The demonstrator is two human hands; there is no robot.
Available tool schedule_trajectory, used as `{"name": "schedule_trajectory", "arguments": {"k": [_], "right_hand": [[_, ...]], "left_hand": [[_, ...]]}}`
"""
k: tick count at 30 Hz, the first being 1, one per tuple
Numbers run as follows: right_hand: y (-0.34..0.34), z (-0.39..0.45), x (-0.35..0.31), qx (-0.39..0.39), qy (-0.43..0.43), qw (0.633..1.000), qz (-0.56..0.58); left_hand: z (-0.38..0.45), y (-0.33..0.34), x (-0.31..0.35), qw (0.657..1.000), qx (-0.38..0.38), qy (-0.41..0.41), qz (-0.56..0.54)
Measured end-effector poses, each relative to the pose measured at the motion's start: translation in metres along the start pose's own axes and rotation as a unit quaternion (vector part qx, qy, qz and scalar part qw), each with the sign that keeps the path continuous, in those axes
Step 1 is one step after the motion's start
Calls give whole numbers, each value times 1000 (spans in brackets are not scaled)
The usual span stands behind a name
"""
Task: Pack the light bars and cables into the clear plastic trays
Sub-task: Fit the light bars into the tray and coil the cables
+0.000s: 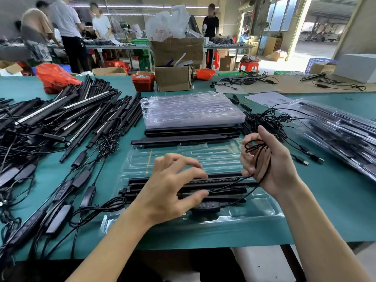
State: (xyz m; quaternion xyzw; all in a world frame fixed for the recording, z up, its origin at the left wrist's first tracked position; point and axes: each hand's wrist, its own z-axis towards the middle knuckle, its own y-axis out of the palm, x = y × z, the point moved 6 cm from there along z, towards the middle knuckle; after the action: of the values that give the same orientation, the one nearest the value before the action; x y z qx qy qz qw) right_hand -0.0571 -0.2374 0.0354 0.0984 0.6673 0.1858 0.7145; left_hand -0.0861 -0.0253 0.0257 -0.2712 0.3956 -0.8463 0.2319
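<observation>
Cable-coiling step. A black cable (256,157) is wound in loops around the right hand (270,159), whose grip is clenched on it. The left hand (173,186), grip released, is spread over the light bars (223,180) seated in the clear tray (203,155) at 6 o'clock on the surface (325,210). Next, judged: the coil is to be tucked into a free recess.

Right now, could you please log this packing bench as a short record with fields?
right hand: grips a coiled black cable
left hand: fingers spread over the light bars, holding nothing
open tray: holds the light bars and an inline controller
tray stack: behind the open tray
loose bars pile: on the left
</observation>
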Motion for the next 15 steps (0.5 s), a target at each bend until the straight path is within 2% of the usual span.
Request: {"name": "schedule_trajectory", "arguments": {"k": [2, 5, 8, 12, 15], "right_hand": [[4, 2, 3, 4, -10, 1000, 8], [6, 5, 4, 23, -45, 999, 6], [7, 6, 6, 27, -62, 997, 25], [15, 6, 6, -26, -58, 995, 73], [23, 3, 1, -89, -69, 987, 118]], "left_hand": [[3, 0, 9, 997, -33, 40, -50], [1, 10, 11, 985, -124, 10, -116], [-4, 15, 13, 975, -169, -14, -143], [-5, 11, 17, 978, -176, 3, -113], [-7, 10, 26, 983, -170, 60, -42]]}}
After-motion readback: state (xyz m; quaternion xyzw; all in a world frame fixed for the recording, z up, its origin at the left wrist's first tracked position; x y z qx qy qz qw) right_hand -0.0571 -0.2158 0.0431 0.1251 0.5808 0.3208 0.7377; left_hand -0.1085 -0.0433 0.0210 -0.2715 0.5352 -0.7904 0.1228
